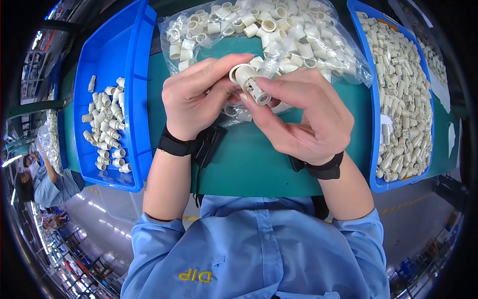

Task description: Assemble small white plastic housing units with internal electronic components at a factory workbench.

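My left hand [194, 94] is closed, thumb and fingertips pinching a short white plastic sleeve [239, 73] with a flared rim. My right hand [316, 114] grips a slim white cylindrical plastic insert [258, 93] between thumb and fingers; small metal parts show on its side and a round hole at its near end. The two pieces meet end to end, the insert's far end at or inside the sleeve; how deep it sits, I cannot tell. Both hands are above the green mat [239, 169], in front of a clear plastic bag [343, 62] of white sleeves [269, 25].
To the left a blue bin [137, 99] holds several white sleeve-and-insert pieces [105, 112]. Another blue bin [373, 149], on the right, is heaped with slim white inserts [403, 99]. Black straps [174, 143] circle my wrists. A person [52, 187] in blue works at far left.
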`<state>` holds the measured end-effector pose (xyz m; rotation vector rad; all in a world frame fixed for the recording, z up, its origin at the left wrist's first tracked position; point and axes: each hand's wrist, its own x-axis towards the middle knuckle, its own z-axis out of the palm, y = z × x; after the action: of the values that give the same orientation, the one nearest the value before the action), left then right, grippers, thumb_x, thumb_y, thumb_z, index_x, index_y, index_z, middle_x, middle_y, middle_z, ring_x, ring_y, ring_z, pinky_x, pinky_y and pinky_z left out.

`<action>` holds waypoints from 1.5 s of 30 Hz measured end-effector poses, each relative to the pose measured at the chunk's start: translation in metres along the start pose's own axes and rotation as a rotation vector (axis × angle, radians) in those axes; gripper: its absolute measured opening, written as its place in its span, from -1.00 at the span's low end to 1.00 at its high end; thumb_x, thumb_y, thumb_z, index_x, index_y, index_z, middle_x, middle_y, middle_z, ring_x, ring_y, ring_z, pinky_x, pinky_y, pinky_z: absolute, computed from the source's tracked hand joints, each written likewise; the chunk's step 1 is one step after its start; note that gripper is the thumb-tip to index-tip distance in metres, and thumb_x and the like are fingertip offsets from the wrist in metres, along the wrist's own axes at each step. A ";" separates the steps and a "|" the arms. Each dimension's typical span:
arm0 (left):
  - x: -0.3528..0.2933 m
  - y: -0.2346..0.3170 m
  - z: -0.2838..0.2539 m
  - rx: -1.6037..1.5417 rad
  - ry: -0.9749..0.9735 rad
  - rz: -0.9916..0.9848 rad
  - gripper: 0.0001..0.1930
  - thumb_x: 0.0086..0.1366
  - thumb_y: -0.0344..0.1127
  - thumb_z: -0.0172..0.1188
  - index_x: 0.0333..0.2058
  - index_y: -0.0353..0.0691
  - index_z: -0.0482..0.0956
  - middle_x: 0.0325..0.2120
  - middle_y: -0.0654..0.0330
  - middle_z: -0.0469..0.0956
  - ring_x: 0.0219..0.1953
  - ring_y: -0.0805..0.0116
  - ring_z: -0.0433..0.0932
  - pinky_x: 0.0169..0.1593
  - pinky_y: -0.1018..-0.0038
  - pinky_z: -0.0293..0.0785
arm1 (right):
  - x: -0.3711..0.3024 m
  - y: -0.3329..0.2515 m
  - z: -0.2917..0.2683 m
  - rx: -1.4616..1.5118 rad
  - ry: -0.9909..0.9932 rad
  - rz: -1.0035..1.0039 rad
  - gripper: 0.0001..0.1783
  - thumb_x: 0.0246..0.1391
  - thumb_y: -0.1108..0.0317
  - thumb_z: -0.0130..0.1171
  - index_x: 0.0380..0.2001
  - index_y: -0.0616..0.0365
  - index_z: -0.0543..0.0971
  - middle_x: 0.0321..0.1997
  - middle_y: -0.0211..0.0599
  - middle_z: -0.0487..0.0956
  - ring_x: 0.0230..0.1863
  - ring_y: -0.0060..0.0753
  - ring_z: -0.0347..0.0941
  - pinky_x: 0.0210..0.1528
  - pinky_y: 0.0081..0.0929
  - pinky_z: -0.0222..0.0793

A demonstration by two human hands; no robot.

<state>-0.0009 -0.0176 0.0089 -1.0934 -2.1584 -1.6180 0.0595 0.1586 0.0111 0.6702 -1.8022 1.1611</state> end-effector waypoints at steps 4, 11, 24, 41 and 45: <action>-0.001 -0.002 -0.001 0.087 -0.014 0.052 -0.51 0.06 -0.75 0.20 -0.05 -0.16 0.71 -0.50 0.22 0.61 -0.51 0.51 0.58 -0.45 0.59 0.51 | -0.001 -0.002 -0.001 -0.003 -0.009 0.029 -0.62 -0.21 0.68 0.49 -0.22 0.32 0.67 -0.41 -0.21 0.60 -0.51 -0.52 0.52 -0.52 -0.66 0.42; 0.002 -0.003 -0.001 0.108 -0.033 0.070 -0.52 0.07 -0.74 0.22 -0.05 -0.16 0.71 -0.50 0.21 0.62 -0.50 0.50 0.57 -0.44 0.58 0.50 | -0.002 0.003 0.001 -0.030 -0.001 0.040 -0.65 -0.19 0.66 0.49 -0.24 0.33 0.67 -0.43 -0.23 0.61 -0.52 -0.58 0.51 -0.54 -0.69 0.41; 0.000 0.007 0.000 0.021 -0.060 -0.007 -0.51 0.02 -0.76 0.20 -0.06 -0.21 0.71 -0.45 0.20 0.63 -0.49 0.53 0.62 -0.41 0.61 0.51 | -0.005 0.004 0.001 -0.061 -0.006 0.051 -0.65 -0.18 0.65 0.49 -0.24 0.31 0.65 -0.42 -0.24 0.62 -0.50 -0.60 0.52 -0.54 -0.72 0.43; -0.001 0.004 -0.003 0.015 -0.012 0.084 -0.53 -0.01 -0.74 0.20 -0.08 -0.29 0.72 -0.52 0.22 0.60 -0.51 0.50 0.52 -0.45 0.59 0.39 | 0.000 0.001 -0.007 0.147 -0.089 0.042 -0.72 -0.08 0.38 0.28 -0.32 0.38 0.55 -0.39 -0.11 0.58 -0.48 -0.38 0.46 -0.42 -0.55 0.39; 0.000 0.003 -0.003 0.030 -0.033 0.117 -0.53 -0.01 -0.74 0.20 -0.08 -0.29 0.72 -0.49 0.21 0.63 -0.50 0.50 0.52 -0.45 0.59 0.39 | 0.000 -0.001 -0.005 0.130 -0.114 0.070 -0.74 -0.06 0.38 0.29 -0.36 0.36 0.53 -0.42 -0.14 0.56 -0.48 -0.40 0.44 -0.43 -0.57 0.37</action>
<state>-0.0001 -0.0198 0.0122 -1.2205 -2.0900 -1.5222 0.0628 0.1630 0.0123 0.7671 -1.8700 1.3187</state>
